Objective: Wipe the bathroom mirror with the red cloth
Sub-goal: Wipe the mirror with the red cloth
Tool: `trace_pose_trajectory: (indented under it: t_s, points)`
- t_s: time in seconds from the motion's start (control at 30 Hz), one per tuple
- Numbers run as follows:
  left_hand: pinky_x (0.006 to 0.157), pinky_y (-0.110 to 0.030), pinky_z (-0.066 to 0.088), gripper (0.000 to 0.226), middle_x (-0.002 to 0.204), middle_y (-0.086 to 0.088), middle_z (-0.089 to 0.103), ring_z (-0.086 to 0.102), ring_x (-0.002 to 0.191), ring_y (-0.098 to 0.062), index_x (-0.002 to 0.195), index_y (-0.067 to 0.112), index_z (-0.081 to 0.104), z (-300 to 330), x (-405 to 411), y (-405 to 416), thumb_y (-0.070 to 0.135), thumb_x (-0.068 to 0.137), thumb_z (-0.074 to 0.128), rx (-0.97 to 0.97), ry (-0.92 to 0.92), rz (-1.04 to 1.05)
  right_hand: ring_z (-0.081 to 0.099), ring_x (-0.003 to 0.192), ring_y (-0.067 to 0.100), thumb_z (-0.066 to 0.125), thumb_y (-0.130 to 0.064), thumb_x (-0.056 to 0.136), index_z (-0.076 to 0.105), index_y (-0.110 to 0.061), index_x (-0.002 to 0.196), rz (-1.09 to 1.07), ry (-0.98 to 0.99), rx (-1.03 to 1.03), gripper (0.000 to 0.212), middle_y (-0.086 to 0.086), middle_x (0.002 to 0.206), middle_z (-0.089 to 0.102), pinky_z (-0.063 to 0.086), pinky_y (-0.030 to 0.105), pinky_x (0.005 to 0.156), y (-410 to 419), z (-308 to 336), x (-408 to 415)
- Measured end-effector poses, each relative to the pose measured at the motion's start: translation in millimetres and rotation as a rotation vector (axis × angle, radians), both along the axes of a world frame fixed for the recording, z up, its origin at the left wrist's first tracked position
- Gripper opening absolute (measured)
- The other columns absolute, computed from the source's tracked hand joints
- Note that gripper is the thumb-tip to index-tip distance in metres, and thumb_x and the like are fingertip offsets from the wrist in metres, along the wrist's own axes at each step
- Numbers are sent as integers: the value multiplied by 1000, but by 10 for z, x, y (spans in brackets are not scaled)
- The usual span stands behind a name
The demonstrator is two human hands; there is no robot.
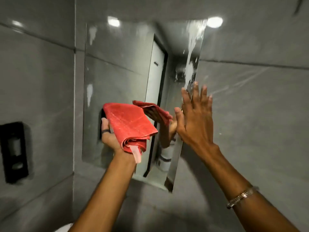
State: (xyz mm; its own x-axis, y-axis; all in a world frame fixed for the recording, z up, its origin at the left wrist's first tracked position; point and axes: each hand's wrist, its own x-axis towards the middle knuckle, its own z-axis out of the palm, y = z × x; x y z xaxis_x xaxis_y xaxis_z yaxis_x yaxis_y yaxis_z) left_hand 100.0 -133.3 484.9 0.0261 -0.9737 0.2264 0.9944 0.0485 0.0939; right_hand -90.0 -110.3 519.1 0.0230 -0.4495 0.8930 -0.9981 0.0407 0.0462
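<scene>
Folded red cloth (129, 126) cradled in the upturned left hand (109, 138), just before the bathroom mirror (117, 81). Right hand (194, 118) empty, fingers spread, against the mirror's right edge.

Your head cam, single view, sits close to the mirror (117, 91), facing it and tilted slightly up. Both your forearms enter from below the mirror; grey wall (250, 114) fills both sides of it.
</scene>
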Motion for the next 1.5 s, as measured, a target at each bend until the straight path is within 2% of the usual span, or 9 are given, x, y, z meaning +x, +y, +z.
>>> trace_pose_trajectory:
  t_s: [0.1,0.17,0.23,0.3,0.37,0.43,0.5,1.37,1.5]
  points:
    - [67,-31,63,42,88,-5,78,78,72,-19,112,18,65,795,-183,-155,50,105,39,-98,95,181,-21,155,24,21,-56,103,9,-25,165,-103,61,-127,70,11,173,-7,-11,51,127,6,684,-248]
    - [72,-22,62,47,114,-3,71,76,92,-12,133,21,59,1269,-355,-183,52,107,35,-229,6,315,-21,156,25,22,-55,104,8,-26,165,-154,67,-172,69,9,173,-8,-9,53,127,4,1012,-431]
    - [110,-26,48,66,160,-1,43,52,140,-15,161,27,31,1628,-551,-242,59,103,28,-347,-245,543,-20,158,26,16,-55,105,5,-28,164,-211,55,-204,66,6,173,-12,-5,56,129,-2,1247,-609]
    - [131,-35,11,63,175,1,10,13,161,-18,166,27,13,1938,-812,-436,47,106,18,-496,-631,1001,-22,158,24,8,-56,104,0,-29,164,-244,56,-182,66,3,172,-18,-2,56,129,-58,1336,-754]
    - [133,-49,-6,58,175,-3,-8,-10,162,-22,165,20,2,2105,-1073,-633,33,112,19,-658,-1069,1321,-21,158,22,4,-57,103,-2,-29,164,-259,87,-183,68,3,172,-17,0,55,129,-123,1330,-874]
    - [130,-56,-6,62,173,-5,-18,-20,160,-26,163,20,-11,2191,-1333,-803,41,110,14,-660,-1446,1525,-16,159,23,6,-57,103,1,-28,165,-276,114,-221,68,4,173,-12,2,54,129,-199,1338,-990]
    - [130,-56,-7,66,173,-4,-22,-22,160,-27,163,21,-14,2184,-1385,-895,48,106,6,-552,-1562,1588,-13,160,23,8,-56,104,3,-27,165,-282,147,-239,67,4,173,-9,1,52,128,-239,1335,-977]
    - [127,-53,-17,68,172,-8,-21,-22,159,-33,159,24,-20,2134,-1659,-837,51,110,19,-552,-1625,1594,-11,160,23,8,-56,104,3,-26,165,-326,173,-284,68,5,174,-8,-2,51,129,-311,1315,-1013]
    - [129,-55,-13,67,173,-8,-19,-20,159,-31,163,22,-12,2215,-1674,-819,49,111,20,-537,-1603,1584,-11,160,24,9,-57,104,3,-27,165,-323,173,-287,68,5,173,-8,-1,52,129,-314,1310,-1021]
